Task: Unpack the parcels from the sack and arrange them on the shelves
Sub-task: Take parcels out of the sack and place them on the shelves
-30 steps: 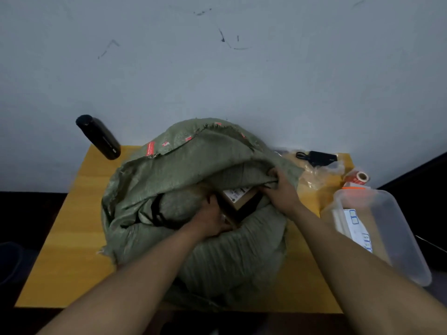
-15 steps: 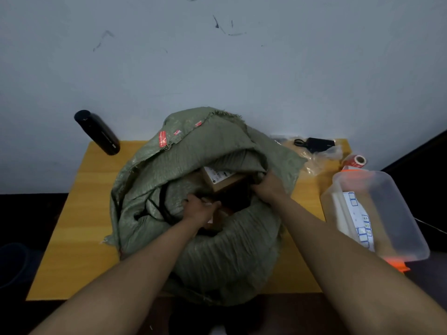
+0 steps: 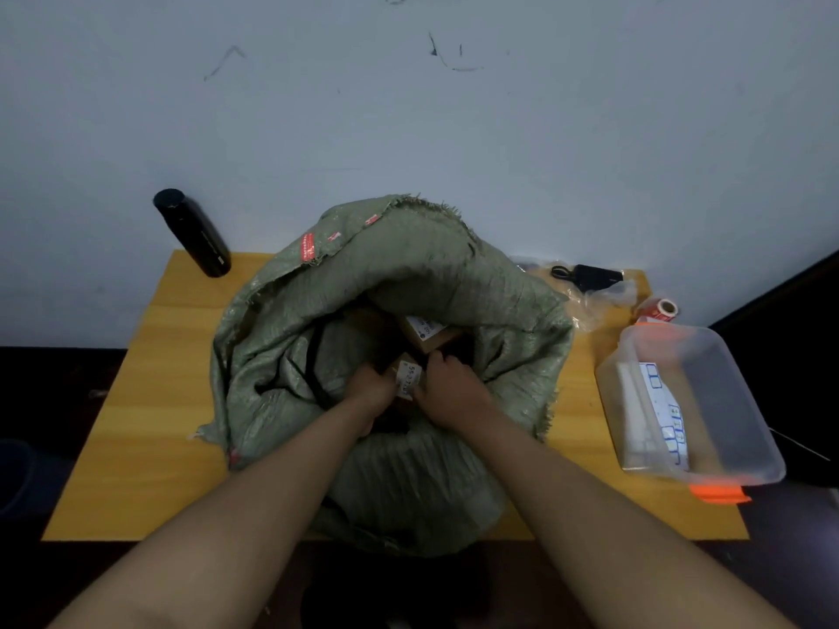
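Desk point(image 3: 150, 429) of yellow-orange wood, pushed against a pale wall point(image 3: 499, 129) scuffed with dark marks. Floor on both sides is dark and unreadable.

Green woven sack point(image 3: 408, 274) sits mid-desk, mouth rolled open and frayed at the rim. Both forearms reach into it. Left hand point(image 3: 370, 388) and right hand point(image 3: 447, 388) curl their fingers around a small brown parcel point(image 3: 407, 376) with a white label, held between them just inside the mouth. Second labelled parcel point(image 3: 426, 335) lies deeper in, just behind the first.

Black bottle point(image 3: 193, 233) stands at the far left corner, near the wall. To the right of the sack: crumpled clear bag point(image 3: 590, 304), a small black device point(image 3: 592, 275) on it, a red-and-white tape roll point(image 3: 660, 310). Clear plastic tub point(image 3: 708, 401) with orange clips occupies the right edge, sheets of blue-printed labels inside.
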